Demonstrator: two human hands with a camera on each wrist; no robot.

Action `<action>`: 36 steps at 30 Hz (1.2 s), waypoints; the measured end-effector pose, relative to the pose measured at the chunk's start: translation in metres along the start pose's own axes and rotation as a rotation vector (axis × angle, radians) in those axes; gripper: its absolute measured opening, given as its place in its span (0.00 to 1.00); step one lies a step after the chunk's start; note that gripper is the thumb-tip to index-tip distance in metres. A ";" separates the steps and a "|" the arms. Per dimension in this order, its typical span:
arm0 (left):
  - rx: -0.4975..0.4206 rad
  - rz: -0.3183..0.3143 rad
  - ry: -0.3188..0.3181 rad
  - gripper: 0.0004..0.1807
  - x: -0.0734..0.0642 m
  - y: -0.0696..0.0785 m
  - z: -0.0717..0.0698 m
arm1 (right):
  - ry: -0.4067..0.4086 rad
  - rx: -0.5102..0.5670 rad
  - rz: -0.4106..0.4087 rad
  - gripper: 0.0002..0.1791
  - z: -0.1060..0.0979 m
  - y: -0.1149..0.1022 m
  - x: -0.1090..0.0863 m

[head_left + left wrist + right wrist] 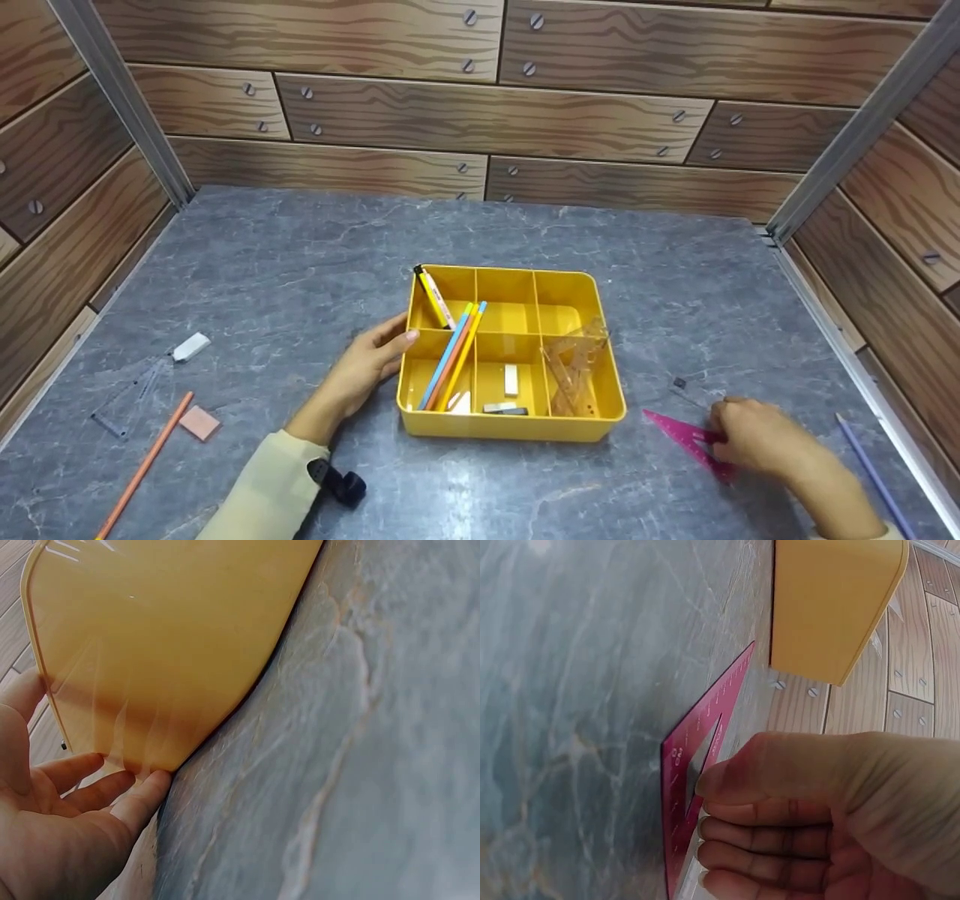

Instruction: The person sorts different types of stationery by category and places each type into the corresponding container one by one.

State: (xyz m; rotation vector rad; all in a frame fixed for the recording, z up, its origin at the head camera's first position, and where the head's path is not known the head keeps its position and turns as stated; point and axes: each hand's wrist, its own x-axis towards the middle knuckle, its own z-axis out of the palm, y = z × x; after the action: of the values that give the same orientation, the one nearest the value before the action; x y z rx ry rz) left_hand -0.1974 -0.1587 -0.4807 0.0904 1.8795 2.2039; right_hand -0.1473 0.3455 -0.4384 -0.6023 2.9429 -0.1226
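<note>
A yellow six-compartment organizer tray point(510, 426) stands on the grey marbled table. My left hand point(367, 366) rests against its left side, fingertips touching the outer wall point(172, 637) and thumb at the rim. Right of the tray, my right hand point(765, 435) pinches a pink set square point(694, 442) at its cut-out. In the right wrist view the thumb lies over the set square point(676, 787), which is close to the table. Several coloured pencils point(454, 356) lean in the tray's left compartments. A white eraser point(511, 380) and transparent orange geometry tools point(576, 367) lie in the front compartments.
At left lie a compass point(124, 397), a white eraser point(191, 347), a pink eraser point(199, 423) and an orange pencil point(146, 465). A small dark-ended clear item point(680, 383) lies beside my right hand; a purple pencil point(874, 472) is farther right. Wood-patterned walls point(495, 120) surround the table.
</note>
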 end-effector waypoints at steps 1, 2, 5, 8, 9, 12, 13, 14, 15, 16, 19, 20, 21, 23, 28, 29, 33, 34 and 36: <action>0.001 0.001 0.000 0.38 0.000 0.000 0.000 | 0.000 0.007 0.003 0.16 0.000 0.000 0.000; 0.001 0.002 0.001 0.37 0.000 0.000 0.000 | 0.000 0.012 0.005 0.16 0.001 0.001 0.000; 0.003 0.007 -0.001 0.37 0.000 -0.001 0.001 | 0.007 0.022 0.002 0.16 0.002 0.003 -0.001; -0.001 0.008 -0.003 0.37 0.000 -0.001 0.001 | 0.014 0.028 -0.005 0.16 0.003 0.005 -0.001; -0.002 0.007 -0.005 0.37 0.000 -0.001 0.001 | 0.016 0.030 -0.007 0.17 0.003 0.005 -0.001; -0.006 0.005 -0.012 0.37 0.000 -0.001 0.001 | 0.014 0.044 0.000 0.17 0.003 0.006 -0.003; -0.006 0.004 -0.015 0.38 0.000 -0.001 0.000 | 0.012 0.049 0.006 0.17 0.002 0.006 -0.003; -0.006 0.003 -0.016 0.38 0.000 -0.001 0.000 | 0.008 0.054 0.014 0.17 0.002 0.007 -0.003; -0.006 0.002 -0.019 0.38 0.000 -0.001 0.000 | 0.007 0.057 0.020 0.16 0.002 0.007 -0.004; -0.006 0.002 -0.021 0.38 0.000 -0.001 0.000 | 0.005 0.062 0.026 0.16 0.002 0.007 -0.004; -0.006 -0.002 -0.017 0.38 -0.001 -0.001 0.000 | 0.008 0.066 0.031 0.16 0.002 0.007 -0.004; -0.006 -0.003 -0.014 0.38 -0.001 0.000 0.000 | 0.012 0.066 0.030 0.15 0.002 0.007 -0.004; -0.005 -0.003 -0.011 0.38 -0.001 0.000 0.000 | 0.016 0.066 0.029 0.15 0.002 0.007 -0.004; -0.005 -0.004 -0.004 0.38 -0.001 0.000 0.000 | 0.022 0.067 0.029 0.15 0.002 0.008 -0.004; -0.005 0.001 0.002 0.38 -0.001 0.000 0.001 | 0.028 0.063 0.030 0.14 0.002 0.007 -0.004; -0.007 0.002 0.002 0.37 -0.001 0.000 0.001 | 0.029 0.062 0.031 0.14 0.002 0.007 -0.004; -0.014 0.008 0.001 0.37 -0.001 0.000 0.001 | 0.031 0.063 0.036 0.14 0.002 0.006 -0.003; -0.015 0.007 0.002 0.37 -0.001 0.000 0.001 | 0.031 0.064 0.037 0.14 0.002 0.006 -0.003; -0.015 0.006 0.003 0.37 -0.001 0.000 0.001 | 0.031 0.066 0.036 0.14 0.002 0.006 -0.003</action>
State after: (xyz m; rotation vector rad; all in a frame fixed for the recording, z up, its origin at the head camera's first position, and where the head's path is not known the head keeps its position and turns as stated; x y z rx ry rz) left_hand -0.1962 -0.1576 -0.4800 0.0901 1.8663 2.2229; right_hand -0.1464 0.3521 -0.4402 -0.5421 2.9641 -0.2260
